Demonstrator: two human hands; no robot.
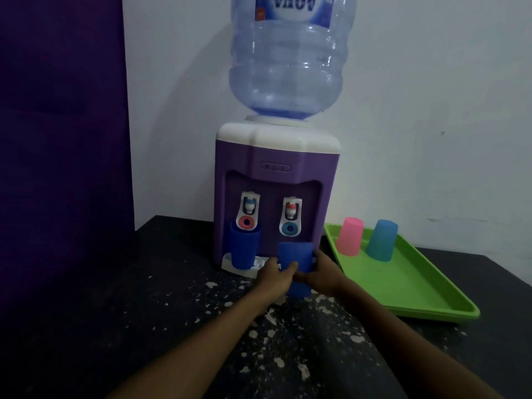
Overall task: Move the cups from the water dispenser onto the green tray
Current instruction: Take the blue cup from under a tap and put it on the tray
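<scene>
A purple and white water dispenser [276, 180] stands on a dark table, with a big clear bottle on top. One dark blue cup [244, 246] stands upright under its left tap on the drip tray. A second dark blue cup [296, 263] is held in front of the right tap, with my left hand [276, 276] and my right hand [321, 272] wrapped around its two sides. To the right lies the green tray [408, 286]. A pink cup [349, 237] and a light blue cup [381, 240] stand upside down at the tray's far end.
The dark table [144, 312] has white paint flecks across its middle. A purple panel [63, 139] rises at the left, and a white wall stands behind the dispenser. The near half of the tray holds nothing.
</scene>
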